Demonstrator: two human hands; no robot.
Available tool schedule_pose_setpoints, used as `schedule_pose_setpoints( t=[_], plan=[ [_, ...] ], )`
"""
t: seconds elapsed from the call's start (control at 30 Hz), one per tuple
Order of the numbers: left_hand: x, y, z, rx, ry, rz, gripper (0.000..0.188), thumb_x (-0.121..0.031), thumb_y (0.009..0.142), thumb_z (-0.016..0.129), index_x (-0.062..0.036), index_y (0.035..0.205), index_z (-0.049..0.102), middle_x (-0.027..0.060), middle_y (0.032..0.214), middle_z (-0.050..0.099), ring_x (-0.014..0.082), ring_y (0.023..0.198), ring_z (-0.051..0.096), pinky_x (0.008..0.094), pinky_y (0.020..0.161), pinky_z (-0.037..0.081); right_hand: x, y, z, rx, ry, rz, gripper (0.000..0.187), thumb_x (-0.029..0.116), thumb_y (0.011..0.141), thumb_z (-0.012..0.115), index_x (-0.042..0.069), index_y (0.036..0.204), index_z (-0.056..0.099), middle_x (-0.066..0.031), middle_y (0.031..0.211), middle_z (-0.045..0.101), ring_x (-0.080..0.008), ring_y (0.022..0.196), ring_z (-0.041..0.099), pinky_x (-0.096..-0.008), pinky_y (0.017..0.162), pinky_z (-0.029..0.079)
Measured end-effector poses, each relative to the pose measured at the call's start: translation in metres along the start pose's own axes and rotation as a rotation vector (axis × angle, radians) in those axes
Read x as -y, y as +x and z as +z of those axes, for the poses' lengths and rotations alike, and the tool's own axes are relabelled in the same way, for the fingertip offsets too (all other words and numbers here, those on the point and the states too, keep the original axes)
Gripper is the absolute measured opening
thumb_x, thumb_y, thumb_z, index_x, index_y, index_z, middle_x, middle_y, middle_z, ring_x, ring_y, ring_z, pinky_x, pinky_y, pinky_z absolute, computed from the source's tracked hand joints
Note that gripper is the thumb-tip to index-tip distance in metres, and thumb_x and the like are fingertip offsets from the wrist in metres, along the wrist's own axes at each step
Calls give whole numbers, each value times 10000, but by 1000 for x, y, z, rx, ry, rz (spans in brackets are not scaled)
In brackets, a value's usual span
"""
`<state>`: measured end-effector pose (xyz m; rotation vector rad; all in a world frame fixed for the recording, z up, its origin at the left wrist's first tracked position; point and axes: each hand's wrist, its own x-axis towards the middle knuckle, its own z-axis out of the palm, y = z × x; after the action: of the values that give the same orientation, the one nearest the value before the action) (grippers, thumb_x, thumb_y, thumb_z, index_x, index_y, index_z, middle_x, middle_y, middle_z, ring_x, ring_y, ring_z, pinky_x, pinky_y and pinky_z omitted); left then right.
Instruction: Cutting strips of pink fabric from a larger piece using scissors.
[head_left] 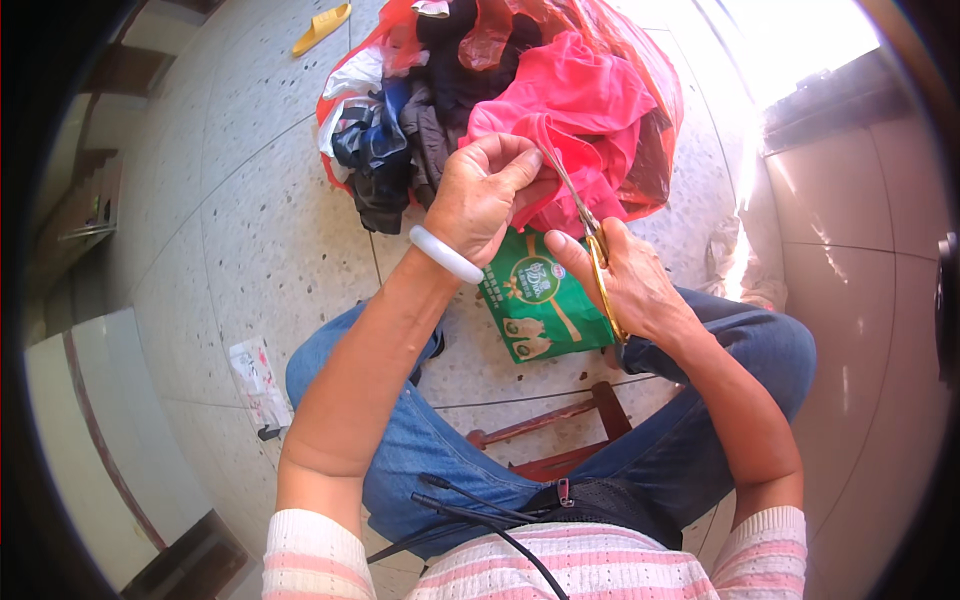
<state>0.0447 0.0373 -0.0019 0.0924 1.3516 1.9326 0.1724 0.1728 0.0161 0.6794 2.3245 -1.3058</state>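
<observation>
My left hand, with a pale bangle at the wrist, is closed in a pinch on an edge of bright pink cloth. The rest of that cloth spreads over a heap of clothes. In my right hand are scissors with gold-coloured handles. Their blades point up and left, and the tips reach the pink cloth beside my left fingertips. Whether the blades are cutting into it I cannot tell. Below both hands, a green printed package lies between my knees.
A red plastic bag holds dark clothes and other garments. A yellow slipper lies at the far left on the tiled floor. A reddish wooden stool shows between my legs. A white printed packet is by my left knee.
</observation>
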Motion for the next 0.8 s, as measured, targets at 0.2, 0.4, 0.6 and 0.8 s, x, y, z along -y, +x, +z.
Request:
schedule_pose_setpoints(
  t=[0.2,0.4,0.6,0.8],
  plan=[
    [13,4,2,-13,62,59,124,-80,929,574,4,1018,592,94,967,649,185,910,645,338,866,539,-4,5,4,-30,-36,-26,782,693,792,562,-79,896,484,-307,818,603,-417,825,627,-470,737,472],
    [20,3,14,-134,105,149,54,-12,894,595,16,938,608,44,870,634,82,788,589,223,736,492,-2,6,5,-4,-52,-18,808,707,786,554,-85,917,469,-317,860,597,-429,854,621,-477,744,473],
    [25,1,23,-192,287,233,83,-20,911,578,14,981,607,49,907,643,89,805,596,221,772,474,-4,10,8,30,-57,-15,853,721,770,561,-107,944,456,-330,892,588,-425,876,617,-459,760,476],
    [19,2,30,-229,289,234,33,-1,893,583,24,904,601,18,826,610,62,729,553,210,677,467,-3,19,8,18,-15,-64,903,746,730,585,-124,936,454,-331,885,586,-408,866,622,-440,746,486]
  ],
)
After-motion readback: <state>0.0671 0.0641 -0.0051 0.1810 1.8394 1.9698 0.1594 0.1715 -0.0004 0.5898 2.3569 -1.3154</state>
